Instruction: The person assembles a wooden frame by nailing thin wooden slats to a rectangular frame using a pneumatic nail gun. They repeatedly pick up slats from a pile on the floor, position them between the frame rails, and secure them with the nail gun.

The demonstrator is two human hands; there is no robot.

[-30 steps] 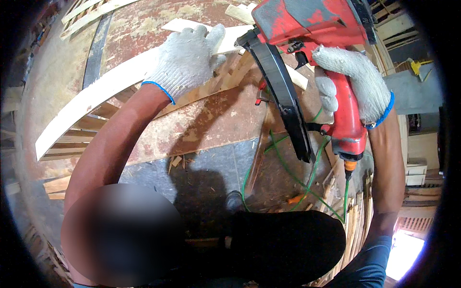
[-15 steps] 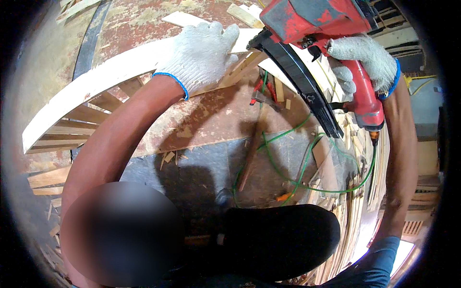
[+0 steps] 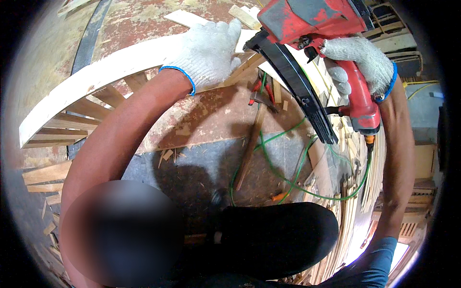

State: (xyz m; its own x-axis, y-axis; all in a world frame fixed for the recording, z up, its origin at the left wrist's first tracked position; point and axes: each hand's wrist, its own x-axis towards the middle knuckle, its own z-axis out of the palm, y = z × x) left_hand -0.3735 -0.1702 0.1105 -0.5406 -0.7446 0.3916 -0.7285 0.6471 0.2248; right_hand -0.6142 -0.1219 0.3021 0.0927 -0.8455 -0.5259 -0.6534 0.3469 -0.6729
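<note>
My left hand (image 3: 204, 57), in a white knit glove with a blue cuff, grips a pale curved wooden board (image 3: 110, 66), its fingers bent over the far edge. Several wooden slats (image 3: 85, 108) fan out beneath the curve. A worn red and grey nail gun (image 3: 312, 21) is in my right hand (image 3: 360, 60), also gloved, which is wrapped round its handle by the trigger. The gun's long black magazine (image 3: 297, 86) slants down towards me. Its nose is close to the board, right of my left hand; whether they touch cannot be told.
Below the board lie a wooden-handled hammer (image 3: 250, 151) and a red-handled tool (image 3: 254, 90). A green air hose (image 3: 331, 198) loops over the floor from the gun. Long wood strips (image 3: 343, 211) are piled at the right, and loose offcuts (image 3: 45, 175) lie at the left.
The nail gun and my right hand have shifted slightly left in the picture, and my left hand slightly right, so the two are a little closer. Both grips look the same.
</note>
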